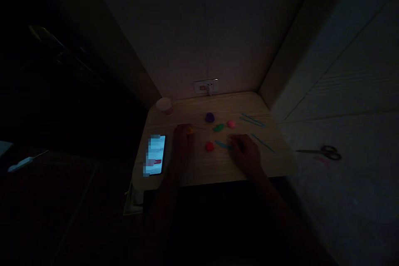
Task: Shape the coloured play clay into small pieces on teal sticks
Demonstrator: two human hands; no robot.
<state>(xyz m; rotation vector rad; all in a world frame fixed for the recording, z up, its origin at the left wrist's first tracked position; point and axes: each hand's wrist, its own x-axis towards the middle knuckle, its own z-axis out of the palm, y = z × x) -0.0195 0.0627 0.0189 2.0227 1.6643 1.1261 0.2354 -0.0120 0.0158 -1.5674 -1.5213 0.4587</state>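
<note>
In the dim head view, my left hand [182,138] is closed around a small yellow-orange lump of modelling clay [190,130]. My right hand [247,153] rests low over the right half of the table, fingers curled together; what they hold, if anything, is too dark to make out. Beside its fingertips lies a flat blue modelling tool [222,145]. Between the hands are a red clay lump [210,146] and a green clay piece [218,127]. A pink clay lump [230,124] and a purple one [210,117] sit farther back.
A lit phone [156,156] lies on the wooden table [193,172] at left, with a pale cup [164,106] behind it. Thin blue sticks [263,143] lie at right. A wall socket [205,87] is behind. Scissors [327,152] lie on a surface beyond the right edge.
</note>
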